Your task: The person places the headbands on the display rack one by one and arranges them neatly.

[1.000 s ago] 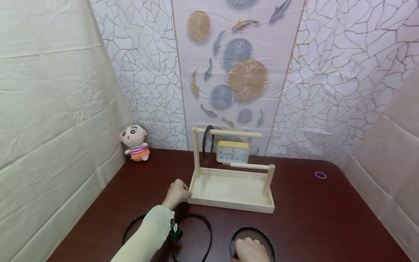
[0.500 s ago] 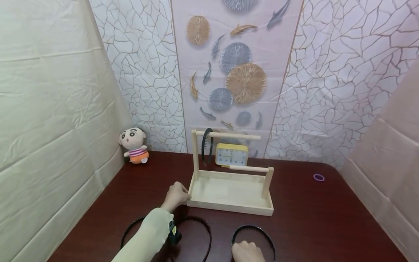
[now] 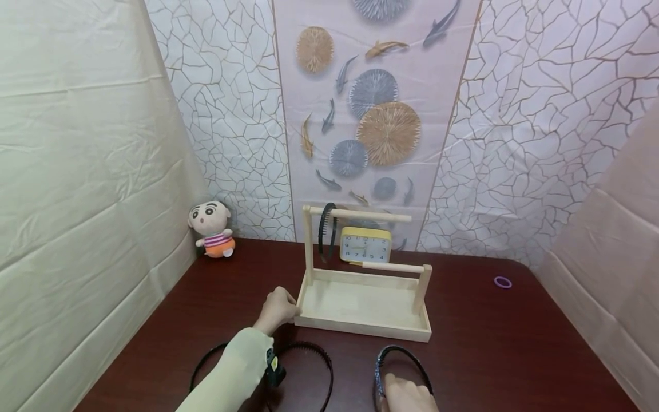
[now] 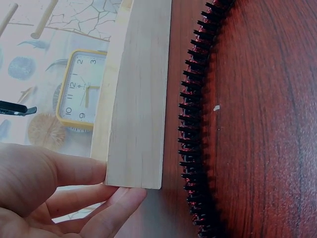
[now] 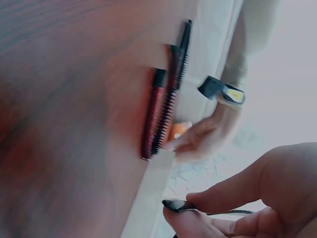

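Observation:
At the left front corner of a pale wooden rack (image 3: 360, 329), my left hand (image 3: 278, 309) pinches the tray's end wall, thumb on one side and fingers on the other. My right hand (image 3: 410, 396) holds a dark toothed headband (image 3: 380, 366) near the table's front; one tip of it pokes out between thumb and finger in the right wrist view. Another black headband (image 3: 322, 232) hangs from the rack's upper bar (image 3: 370, 215). On the table, partly behind my left forearm, lie more headbands, one left (image 3: 203, 363) and one right (image 3: 328, 360) of the sleeve.
Behind the rack stands a yellow-framed clock (image 3: 365, 246). A plush doll (image 3: 212, 229) sits at the back left, and a purple ring (image 3: 502, 282) lies at the right. The rack's lower bar (image 3: 393, 267) juts inward from its right post. Cloth walls enclose the table.
My right hand has shifted a little rightward, and its headband has risen slightly and turned, now showing a glittery outer side. My left hand stays at the tray corner.

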### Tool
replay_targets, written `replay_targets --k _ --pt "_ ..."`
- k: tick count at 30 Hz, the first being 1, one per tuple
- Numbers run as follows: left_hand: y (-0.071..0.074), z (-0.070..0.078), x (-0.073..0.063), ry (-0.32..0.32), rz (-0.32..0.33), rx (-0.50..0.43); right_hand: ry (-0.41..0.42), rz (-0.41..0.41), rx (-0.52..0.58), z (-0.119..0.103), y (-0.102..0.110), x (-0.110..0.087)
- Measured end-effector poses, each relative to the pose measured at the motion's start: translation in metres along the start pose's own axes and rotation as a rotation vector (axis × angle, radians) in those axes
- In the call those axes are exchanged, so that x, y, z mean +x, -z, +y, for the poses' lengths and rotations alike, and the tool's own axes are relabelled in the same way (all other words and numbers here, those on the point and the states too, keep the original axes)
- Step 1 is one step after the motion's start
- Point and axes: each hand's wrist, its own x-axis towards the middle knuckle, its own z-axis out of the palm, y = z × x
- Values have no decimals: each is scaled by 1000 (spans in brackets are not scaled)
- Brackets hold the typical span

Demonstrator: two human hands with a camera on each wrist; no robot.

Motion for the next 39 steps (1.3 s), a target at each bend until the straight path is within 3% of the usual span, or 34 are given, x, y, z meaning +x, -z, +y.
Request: replay_targets --k 6,17,23,28,39 --pt "-2 -1 0 -2 -12 -7 107 260 -18 9 7 -10" --pt "-3 -1 -1 -3 -5 -2 131 517 91 7 35 -15" --pt "-2 0 -1 5 -4 2 105 550 131 7 45 -14" --pt "0 2 -2 3 1 14 135 644 134 7 48 -11" --pt "-1 -1 -1 -21 -1 15 93 739 167 6 68 -8"
